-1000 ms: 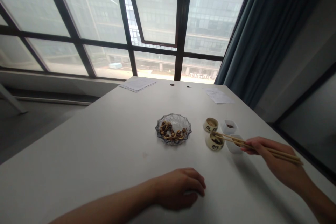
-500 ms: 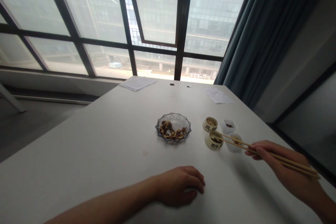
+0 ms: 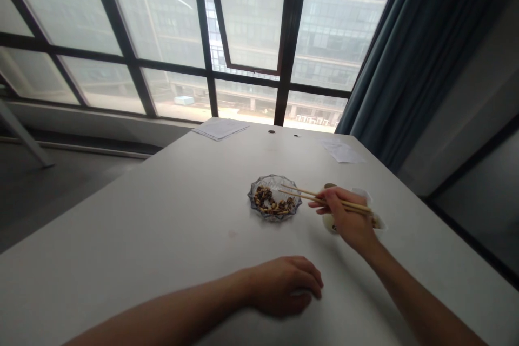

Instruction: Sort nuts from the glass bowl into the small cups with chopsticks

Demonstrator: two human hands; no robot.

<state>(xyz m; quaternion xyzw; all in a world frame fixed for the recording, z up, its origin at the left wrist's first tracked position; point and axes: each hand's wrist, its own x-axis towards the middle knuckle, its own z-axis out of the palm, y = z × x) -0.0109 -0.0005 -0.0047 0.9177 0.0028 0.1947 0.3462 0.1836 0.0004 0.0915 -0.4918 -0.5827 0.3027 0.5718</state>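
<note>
Right of centre, the right hand [image 3: 346,219], fingers pinching chopsticks [image 3: 359,207], has swung leftward from the small pot [image 3: 328,223] it now partly hides, their tips seemingly over the glass bowl [image 3: 274,218] mid-frame, while the left hand [image 3: 287,286], fingers loosely curled, stays at lower centre.

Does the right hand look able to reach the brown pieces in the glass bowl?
Probably yes: the chopsticks in the right hand extend over the glass bowl, with nothing visible between their tips and the brown pieces.
</note>
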